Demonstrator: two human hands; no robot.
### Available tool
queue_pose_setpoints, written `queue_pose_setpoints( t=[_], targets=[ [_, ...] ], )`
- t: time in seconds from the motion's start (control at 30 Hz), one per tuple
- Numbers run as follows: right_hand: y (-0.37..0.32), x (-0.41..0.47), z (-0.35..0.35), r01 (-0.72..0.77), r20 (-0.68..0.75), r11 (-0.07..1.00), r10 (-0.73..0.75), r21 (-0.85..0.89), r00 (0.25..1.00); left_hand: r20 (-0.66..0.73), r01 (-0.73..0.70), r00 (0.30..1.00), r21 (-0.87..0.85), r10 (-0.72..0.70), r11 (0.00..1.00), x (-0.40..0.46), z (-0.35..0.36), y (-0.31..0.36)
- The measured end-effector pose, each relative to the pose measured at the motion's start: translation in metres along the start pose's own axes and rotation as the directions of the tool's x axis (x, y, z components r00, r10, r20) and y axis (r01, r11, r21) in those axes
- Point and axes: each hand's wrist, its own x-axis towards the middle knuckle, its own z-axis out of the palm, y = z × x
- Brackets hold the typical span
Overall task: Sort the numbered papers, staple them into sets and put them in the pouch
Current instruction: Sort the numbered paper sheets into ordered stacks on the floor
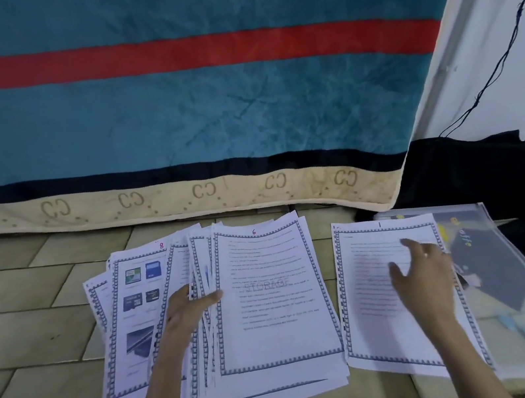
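A fanned pile of bordered printed papers (276, 328) lies on the tiled floor, a sheet marked 6 on top and a picture sheet marked 8 (136, 324) at the left. My left hand (186, 310) pinches the left edges of several sheets in that pile. To the right lies a separate page marked 1 (378, 318). My right hand (423, 272) hovers over or rests on it, fingers spread, holding nothing. A clear plastic pouch (510, 279) lies under and to the right of page 1. No stapler is in view.
A teal blanket with a red stripe and beige border (170, 110) covers a mattress just beyond the papers. Black cloth (475, 170) is heaped at the right by a white wall, with a thin black cable (507, 50) hanging down. Tiled floor (29, 307) surrounds the papers.
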Motion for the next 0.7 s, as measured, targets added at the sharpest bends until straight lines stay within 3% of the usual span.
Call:
queue_pose_setpoints(
  t=[0.03,0.1,0.17,0.23,0.4,0.5,0.6,0.7],
  targets=[
    [-0.027,-0.010,0.006,0.085,0.078,0.978,-0.101,0.193,0.992,-0.015,0.006,1.000,-0.033,-0.007,0.999,-0.002,0.001,0.003],
    [-0.081,-0.031,0.022,0.051,0.331,0.884,-0.228,0.465,0.916,-0.031,0.051,0.998,-0.112,-0.055,0.992,-0.006,0.002,0.006],
    [-0.124,-0.046,0.045,-0.072,0.545,0.844,-0.276,0.532,0.792,0.015,0.104,0.995,-0.173,-0.103,0.979,-0.006,0.002,0.008],
    [-0.152,-0.057,0.065,-0.165,0.656,0.836,-0.272,0.523,0.704,0.117,0.138,0.987,-0.268,-0.109,0.954,-0.003,0.001,0.006],
    [-0.175,-0.060,0.079,-0.142,0.676,0.851,-0.289,0.506,0.678,0.358,0.250,0.927,-0.374,-0.109,0.893,-0.002,0.006,0.011],
    [-0.170,-0.055,0.084,-0.158,0.659,0.838,-0.278,0.522,0.699,0.391,0.261,0.914,-0.357,-0.110,0.897,0.004,0.006,0.009],
    [-0.151,-0.044,0.083,-0.187,0.610,0.802,-0.257,0.568,0.750,0.272,0.174,0.959,-0.349,-0.079,0.921,0.014,-0.007,0.002],
    [-0.128,-0.034,0.072,-0.208,0.538,0.765,-0.207,0.610,0.817,0.089,0.075,0.994,-0.218,-0.057,0.973,0.031,-0.022,-0.011]
  ],
)
